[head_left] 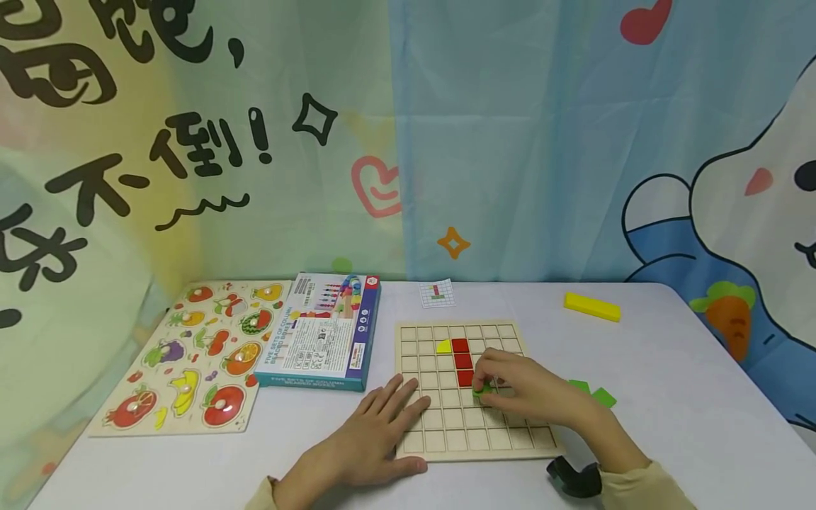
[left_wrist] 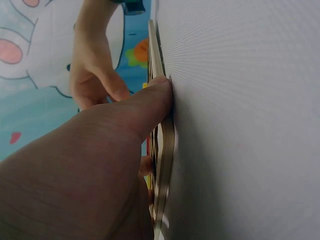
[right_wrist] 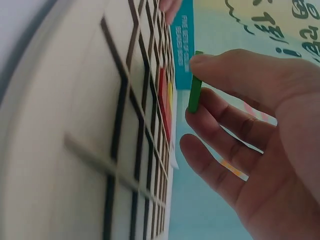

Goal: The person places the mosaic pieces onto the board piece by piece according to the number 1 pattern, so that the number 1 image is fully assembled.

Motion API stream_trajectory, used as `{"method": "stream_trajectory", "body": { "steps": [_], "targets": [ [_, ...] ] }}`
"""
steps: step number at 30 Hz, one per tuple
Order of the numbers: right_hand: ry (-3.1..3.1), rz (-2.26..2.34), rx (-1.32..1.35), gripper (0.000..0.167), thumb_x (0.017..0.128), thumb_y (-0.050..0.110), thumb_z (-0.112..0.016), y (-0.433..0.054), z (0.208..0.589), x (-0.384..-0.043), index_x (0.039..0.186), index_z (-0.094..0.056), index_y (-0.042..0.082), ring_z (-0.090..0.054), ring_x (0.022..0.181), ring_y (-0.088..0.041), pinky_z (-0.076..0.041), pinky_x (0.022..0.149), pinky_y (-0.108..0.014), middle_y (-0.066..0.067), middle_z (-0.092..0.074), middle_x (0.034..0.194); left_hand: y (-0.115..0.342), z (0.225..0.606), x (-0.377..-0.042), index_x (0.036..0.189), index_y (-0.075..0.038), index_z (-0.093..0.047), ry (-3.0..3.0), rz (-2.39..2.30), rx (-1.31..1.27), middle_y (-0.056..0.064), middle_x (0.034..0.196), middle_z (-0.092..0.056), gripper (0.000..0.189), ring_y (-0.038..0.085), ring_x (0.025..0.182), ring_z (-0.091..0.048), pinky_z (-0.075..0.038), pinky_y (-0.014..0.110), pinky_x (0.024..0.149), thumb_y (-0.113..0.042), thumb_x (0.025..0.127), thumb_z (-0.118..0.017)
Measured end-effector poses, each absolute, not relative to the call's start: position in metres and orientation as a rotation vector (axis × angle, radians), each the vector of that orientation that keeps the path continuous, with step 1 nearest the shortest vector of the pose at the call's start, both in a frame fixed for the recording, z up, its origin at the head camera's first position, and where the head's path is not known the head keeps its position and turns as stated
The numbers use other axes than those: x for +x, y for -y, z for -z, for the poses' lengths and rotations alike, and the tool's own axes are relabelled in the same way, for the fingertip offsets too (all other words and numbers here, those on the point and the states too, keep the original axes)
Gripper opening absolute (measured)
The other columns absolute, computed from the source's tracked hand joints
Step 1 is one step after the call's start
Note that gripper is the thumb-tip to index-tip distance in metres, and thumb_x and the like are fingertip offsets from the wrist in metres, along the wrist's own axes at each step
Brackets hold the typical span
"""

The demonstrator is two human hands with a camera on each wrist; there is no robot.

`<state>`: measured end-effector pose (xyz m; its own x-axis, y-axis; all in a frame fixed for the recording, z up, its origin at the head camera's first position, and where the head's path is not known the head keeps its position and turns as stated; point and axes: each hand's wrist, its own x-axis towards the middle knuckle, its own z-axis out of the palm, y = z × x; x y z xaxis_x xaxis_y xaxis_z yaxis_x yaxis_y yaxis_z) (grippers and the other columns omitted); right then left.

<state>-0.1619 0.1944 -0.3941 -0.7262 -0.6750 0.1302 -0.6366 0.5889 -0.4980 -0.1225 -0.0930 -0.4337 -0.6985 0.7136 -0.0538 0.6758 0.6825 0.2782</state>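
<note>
A wooden grid board (head_left: 474, 440) lies on the white table before me. My left hand (head_left: 372, 439) rests at its left edge with fingers spread, and in the left wrist view the thumb (left_wrist: 150, 100) lies along the board's side. Between thumb and fingertips my right hand (head_left: 538, 389) pinches a thin green tile (right_wrist: 195, 90), held on edge above the grid in the right wrist view. Just left of these fingertips, red tiles (head_left: 462, 361) form a column on the board. A yellow tile (head_left: 443, 347) sits beside the top red one.
Loose green tiles (head_left: 602, 397) lie right of the board, partly behind my right forearm. Behind the board are a small printed card (head_left: 436, 294) and a yellow bar (head_left: 591, 307). A flat box (head_left: 312, 333) and a fruit puzzle board (head_left: 191, 382) occupy the left side.
</note>
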Motion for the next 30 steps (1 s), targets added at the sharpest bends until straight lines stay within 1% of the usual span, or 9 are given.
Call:
{"method": "stream_trajectory", "body": {
  "steps": [4, 9, 18, 24, 30],
  "targets": [
    [-2.727, 0.775, -1.148, 0.011, 0.086, 0.018, -0.069, -0.182, 0.397, -0.164, 0.089, -0.060, 0.024, -0.053, 0.082, -0.008, -0.047, 0.073, -0.022, 0.013, -0.055, 0.094, 0.093, 0.434, -0.123, 0.151, -0.022, -0.020, -2.730, -0.359, 1.146, 0.007, 0.160, -0.013, 0.078, 0.031, 0.148, -0.007, -0.021, 0.052, 0.115, -0.066, 0.090, -0.040],
    [-2.732, 0.721, -1.127, 0.009, 0.087, 0.022, -0.068, -0.170, 0.399, -0.165, 0.088, -0.060, 0.026, -0.052, 0.084, -0.007, -0.046, 0.076, -0.022, 0.014, -0.054, 0.095, 0.093, 0.434, -0.122, 0.151, -0.022, -0.020, -2.728, -0.357, 1.145, 0.007, 0.160, -0.013, 0.078, 0.031, 0.148, -0.008, -0.021, 0.053, 0.115, -0.066, 0.090, -0.040],
    [-2.760, 0.654, -1.163, 0.009, 0.086, 0.021, -0.069, -0.158, 0.403, -0.167, 0.086, -0.061, 0.024, -0.051, 0.078, -0.007, -0.044, 0.072, -0.022, 0.011, -0.055, 0.091, 0.092, 0.433, -0.123, 0.152, -0.022, -0.020, -2.732, -0.337, 1.147, 0.007, 0.160, -0.013, 0.078, 0.031, 0.148, -0.008, -0.021, 0.053, 0.115, -0.066, 0.090, -0.039],
    [-2.758, 0.632, -1.158, 0.009, 0.086, 0.021, -0.069, -0.156, 0.407, -0.167, 0.086, -0.061, 0.025, -0.050, 0.083, -0.006, -0.046, 0.076, -0.024, 0.012, -0.055, 0.095, 0.091, 0.433, -0.122, 0.151, -0.021, -0.021, -2.728, -0.347, 1.152, 0.008, 0.160, -0.013, 0.078, 0.032, 0.148, -0.008, -0.022, 0.053, 0.114, -0.065, 0.090, -0.040],
    [-2.761, 0.622, -1.161, 0.007, 0.086, 0.021, -0.069, -0.153, 0.408, -0.166, 0.089, -0.063, 0.024, -0.050, 0.086, -0.005, -0.047, 0.079, -0.027, 0.013, -0.056, 0.099, 0.093, 0.431, -0.122, 0.151, -0.020, -0.022, -2.735, -0.353, 1.151, 0.009, 0.159, -0.015, 0.078, 0.033, 0.147, -0.009, -0.022, 0.053, 0.114, -0.065, 0.090, -0.041]
  ]
}}
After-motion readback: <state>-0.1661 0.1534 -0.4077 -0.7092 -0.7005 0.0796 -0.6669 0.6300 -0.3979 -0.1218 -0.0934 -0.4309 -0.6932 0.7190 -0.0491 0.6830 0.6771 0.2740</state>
